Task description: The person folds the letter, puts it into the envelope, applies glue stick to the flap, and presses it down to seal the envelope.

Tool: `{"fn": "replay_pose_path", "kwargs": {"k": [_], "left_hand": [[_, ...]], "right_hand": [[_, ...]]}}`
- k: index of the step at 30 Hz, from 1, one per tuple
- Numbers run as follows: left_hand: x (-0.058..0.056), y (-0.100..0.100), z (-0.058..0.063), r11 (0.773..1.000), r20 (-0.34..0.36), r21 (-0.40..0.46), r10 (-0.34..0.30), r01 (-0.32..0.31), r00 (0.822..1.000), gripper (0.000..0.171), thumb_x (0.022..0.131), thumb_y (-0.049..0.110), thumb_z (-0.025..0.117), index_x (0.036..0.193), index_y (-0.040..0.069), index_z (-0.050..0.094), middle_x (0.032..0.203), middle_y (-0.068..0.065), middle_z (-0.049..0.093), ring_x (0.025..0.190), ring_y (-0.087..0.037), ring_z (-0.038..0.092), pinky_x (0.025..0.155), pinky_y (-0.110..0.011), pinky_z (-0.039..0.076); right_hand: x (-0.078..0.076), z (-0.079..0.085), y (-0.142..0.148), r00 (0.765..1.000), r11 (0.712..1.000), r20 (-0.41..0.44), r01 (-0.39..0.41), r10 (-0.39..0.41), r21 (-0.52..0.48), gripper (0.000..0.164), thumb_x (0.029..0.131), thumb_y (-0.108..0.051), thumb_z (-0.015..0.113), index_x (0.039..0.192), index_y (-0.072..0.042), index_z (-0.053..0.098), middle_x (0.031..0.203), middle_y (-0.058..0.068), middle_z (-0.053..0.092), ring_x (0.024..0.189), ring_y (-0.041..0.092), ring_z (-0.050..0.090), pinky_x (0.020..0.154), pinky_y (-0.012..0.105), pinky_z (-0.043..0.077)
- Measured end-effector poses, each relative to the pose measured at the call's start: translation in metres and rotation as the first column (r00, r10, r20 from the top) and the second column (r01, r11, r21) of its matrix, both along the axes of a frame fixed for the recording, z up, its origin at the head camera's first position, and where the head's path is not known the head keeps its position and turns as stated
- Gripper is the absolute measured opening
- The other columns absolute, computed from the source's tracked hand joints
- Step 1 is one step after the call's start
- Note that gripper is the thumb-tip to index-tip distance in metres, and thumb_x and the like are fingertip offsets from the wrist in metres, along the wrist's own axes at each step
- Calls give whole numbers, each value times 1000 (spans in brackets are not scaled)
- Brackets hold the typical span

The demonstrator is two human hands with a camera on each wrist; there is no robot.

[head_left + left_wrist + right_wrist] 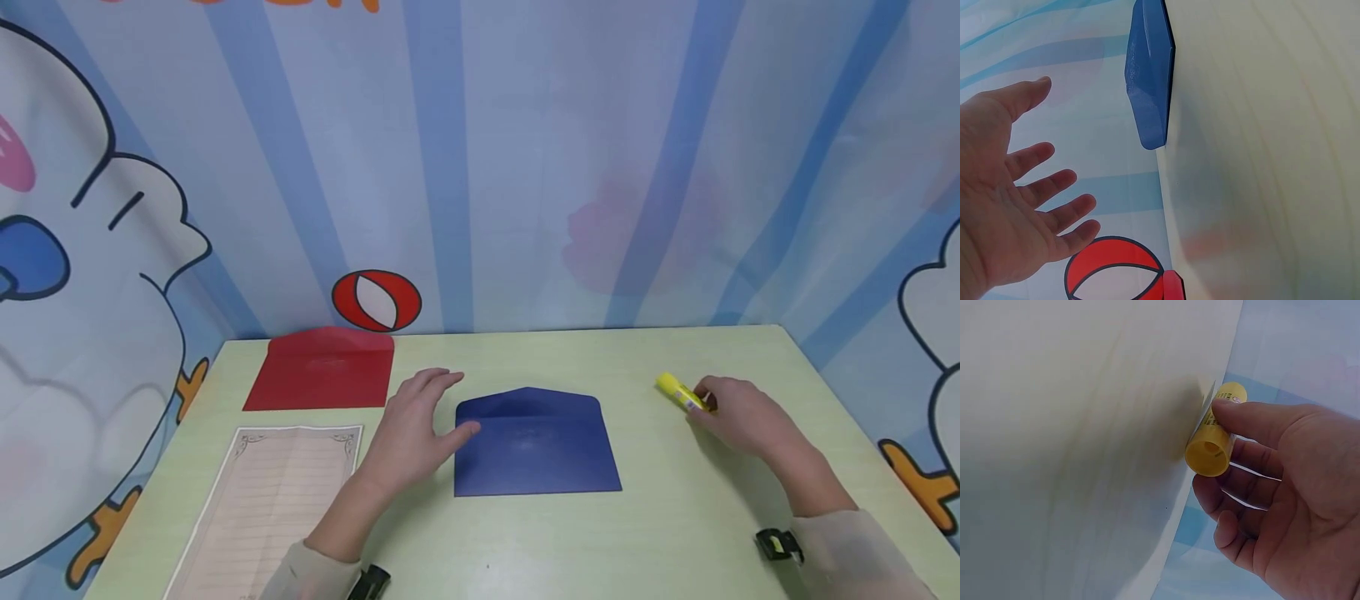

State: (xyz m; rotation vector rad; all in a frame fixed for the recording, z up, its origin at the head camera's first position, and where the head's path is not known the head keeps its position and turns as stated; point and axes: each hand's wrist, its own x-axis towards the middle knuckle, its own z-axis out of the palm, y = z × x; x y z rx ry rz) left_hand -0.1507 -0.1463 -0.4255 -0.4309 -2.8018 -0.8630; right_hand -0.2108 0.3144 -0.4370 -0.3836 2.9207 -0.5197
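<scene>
Between thumb and fingers my right hand [746, 417] pinches a yellow glue stick [681, 392] at the right of the table; the right wrist view shows the hollow end of the glue stick [1209, 450] facing the camera. My left hand [416, 425] hovers with spread fingers, holding nothing, just left of a blue envelope [536, 458]. In the left wrist view the left hand [1016, 181] is open-palmed, apart from the blue envelope [1150, 75]. The envelope's flap is raised toward the back.
A red envelope [322, 379] with its flap up lies at the back left of the table [570, 550]. Before it is a lined sheet of letter paper [277, 500] with an ornate border, partly covered by the left forearm. A striped cartoon backdrop [510, 167] stands behind.
</scene>
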Motion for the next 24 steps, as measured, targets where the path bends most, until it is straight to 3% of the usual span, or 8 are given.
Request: {"fn": "replay_pose_path", "kwargs": {"k": [18, 24], "left_hand": [[0, 0, -1, 1000, 5, 6, 4, -4, 1000, 68, 91, 39, 84, 150, 14, 60, 151, -9, 55, 140, -30, 51, 113, -56, 44], [-1, 0, -1, 1000, 4, 5, 10, -10, 1000, 68, 91, 39, 84, 150, 14, 60, 151, -8, 55, 140, -30, 51, 113, -56, 45]], "right_hand": [[-2, 0, 0, 999, 1000, 34, 23, -23, 2, 49, 99, -23, 76, 128, 14, 61, 103, 21, 70, 86, 28, 67, 70, 46, 57], [-2, 0, -3, 999, 999, 3, 32, -32, 1, 56, 99, -25, 77, 135, 13, 57, 116, 30, 67, 95, 38, 69, 74, 51, 58]]}}
